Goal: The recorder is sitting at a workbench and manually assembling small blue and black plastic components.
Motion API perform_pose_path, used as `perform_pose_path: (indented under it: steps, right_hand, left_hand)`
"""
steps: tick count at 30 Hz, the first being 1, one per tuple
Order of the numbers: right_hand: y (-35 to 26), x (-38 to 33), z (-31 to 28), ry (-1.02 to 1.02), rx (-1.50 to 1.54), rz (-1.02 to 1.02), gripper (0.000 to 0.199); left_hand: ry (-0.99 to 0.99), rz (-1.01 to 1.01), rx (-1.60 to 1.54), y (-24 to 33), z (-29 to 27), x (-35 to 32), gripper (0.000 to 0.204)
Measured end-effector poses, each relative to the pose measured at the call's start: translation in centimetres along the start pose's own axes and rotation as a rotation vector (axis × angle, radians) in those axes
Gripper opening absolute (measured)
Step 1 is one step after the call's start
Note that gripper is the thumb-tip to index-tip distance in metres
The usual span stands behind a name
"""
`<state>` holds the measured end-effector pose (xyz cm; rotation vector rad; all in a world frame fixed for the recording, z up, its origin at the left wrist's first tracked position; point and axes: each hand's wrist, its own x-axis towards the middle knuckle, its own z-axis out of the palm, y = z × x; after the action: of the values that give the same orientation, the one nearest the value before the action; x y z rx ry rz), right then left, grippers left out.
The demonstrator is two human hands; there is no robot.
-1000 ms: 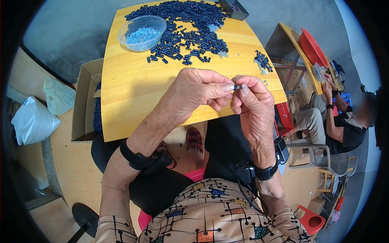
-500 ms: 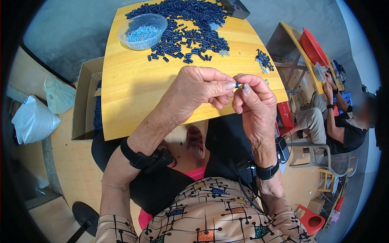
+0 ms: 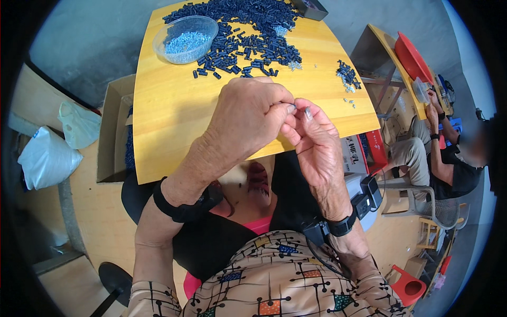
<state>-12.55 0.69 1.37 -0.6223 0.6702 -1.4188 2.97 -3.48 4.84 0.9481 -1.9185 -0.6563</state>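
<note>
Your left hand curls into a loose fist above the near edge of the yellow table, its thumb and forefinger pinched together right against the fingertips of your right hand. The right hand is half closed, thumb and forefinger raised to meet the left. Whatever sits between the two pinches is too small to make out here; it may be one of the small dark blue pieces, but I cannot tell.

The stock lies well apart from your hands, at the far side of the table: a broad heap of dark blue pieces, a clear bowl of pale blue bits just left of it, and a smaller cluster of dark pieces near the right edge. A cardboard box stands at the table's left side.

You seem to be mid-join, fitting two tiny parts together by fingertip. The next move calls for a steady, aligned push between the pinches, with a grip firm enough that nothing slips away.
</note>
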Motion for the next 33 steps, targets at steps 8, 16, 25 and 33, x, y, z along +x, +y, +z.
perform_pose_path:
  steps: [8, 16, 25, 33]
  right_hand:
    - [0.3, 0.2, -0.1, -0.015, 0.06, 0.127, 0.025]
    - [0.9, 0.2, -0.4, -0.035, 0.225, 0.232, 0.021]
    - [-0.8, -0.2, -0.7, -0.096, 0.171, 0.13, 0.02]
    - [-2.1, -0.5, -0.4, -0.143, 0.151, 0.075, 0.023]
  left_hand:
    - [-0.037, 0.112, 0.154, -0.3, -0.1, 0.0, 0.012]
    - [-0.013, 0.127, 0.06, -0.8, -0.5, 0.1, 0.013]
    - [-0.163, -0.402, -0.71, -0.7, -0.9, 0.4, 0.017]
    - [-0.163, -0.455, -0.828, -0.7, -0.5, 0.3, 0.02]
